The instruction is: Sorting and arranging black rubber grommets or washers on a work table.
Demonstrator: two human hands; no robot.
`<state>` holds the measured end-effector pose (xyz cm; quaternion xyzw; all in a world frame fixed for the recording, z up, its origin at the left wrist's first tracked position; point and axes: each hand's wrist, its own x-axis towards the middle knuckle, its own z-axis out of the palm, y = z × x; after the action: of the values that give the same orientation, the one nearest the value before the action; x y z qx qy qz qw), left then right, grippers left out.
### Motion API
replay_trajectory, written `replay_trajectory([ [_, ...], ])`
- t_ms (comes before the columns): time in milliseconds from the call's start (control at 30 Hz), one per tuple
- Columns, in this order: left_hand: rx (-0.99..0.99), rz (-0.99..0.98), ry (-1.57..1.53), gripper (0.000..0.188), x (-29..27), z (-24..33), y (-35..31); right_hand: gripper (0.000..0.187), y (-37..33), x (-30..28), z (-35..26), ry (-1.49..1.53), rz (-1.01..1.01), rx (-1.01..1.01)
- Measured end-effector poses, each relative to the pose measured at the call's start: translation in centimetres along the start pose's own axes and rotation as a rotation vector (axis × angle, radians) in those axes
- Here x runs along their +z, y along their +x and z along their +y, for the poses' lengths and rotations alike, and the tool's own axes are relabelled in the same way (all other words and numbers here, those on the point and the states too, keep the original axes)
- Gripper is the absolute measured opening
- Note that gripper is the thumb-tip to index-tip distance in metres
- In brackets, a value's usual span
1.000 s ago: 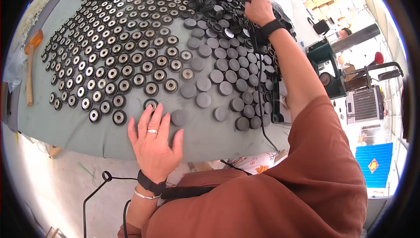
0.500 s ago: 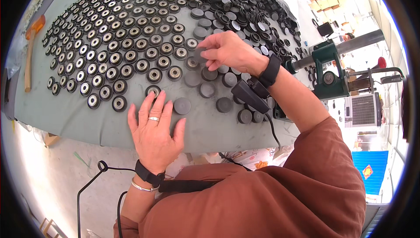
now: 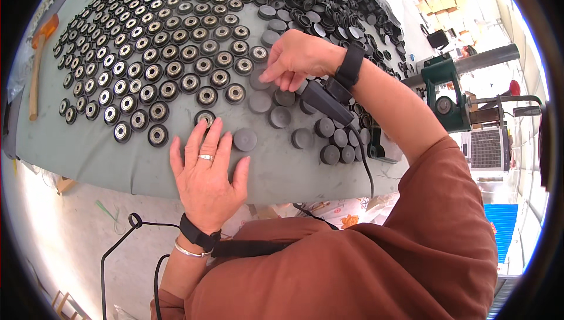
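My right hand (image 3: 298, 60) is closed in a pinch at the edge of a round dark grey cap (image 3: 257, 79), among the first row of caps on the table. Part of that cap is hidden by my fingers. My left hand (image 3: 210, 173) lies flat near the table's front, fingers stretched and apart. Its fingertips touch a black ring with a metal bearing (image 3: 204, 118) in its middle. Just right of these fingers rests a single grey cap (image 3: 245, 139). Another cap (image 3: 259, 101) lies just below the pinched one.
Rows of black rings with bearings (image 3: 168, 90) cover the left of the green table (image 3: 176, 176). A heap of black caps (image 3: 329, 17) fills the back right. At the right stands a green press (image 3: 440, 88); a wooden-handled hammer (image 3: 36, 76) lies far left.
My right hand has moved slightly left and up, and the cap at its fingers now lies where a bearing ring showed before. The left hand has stayed in place.
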<state>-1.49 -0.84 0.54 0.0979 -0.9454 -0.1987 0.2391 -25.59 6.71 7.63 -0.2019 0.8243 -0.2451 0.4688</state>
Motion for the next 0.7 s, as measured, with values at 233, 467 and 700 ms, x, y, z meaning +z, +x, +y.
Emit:
replay_trajectory([
  [233,-0.006,-0.037,0.025,0.034,-0.9,0.9,0.4,0.034,1.2,-1.5,-0.3,-0.542,-0.062,-0.15],
  [467,0.037,-0.02,0.046,0.036,-0.5,0.9,-0.1,0.027,-0.8,1.5,3.8,-0.341,0.552,-0.72],
  [700,0.028,-0.054,0.067,0.038,-0.7,1.1,0.0,0.016,-2.6,1.0,5.6,-0.706,0.47,-0.586],
])
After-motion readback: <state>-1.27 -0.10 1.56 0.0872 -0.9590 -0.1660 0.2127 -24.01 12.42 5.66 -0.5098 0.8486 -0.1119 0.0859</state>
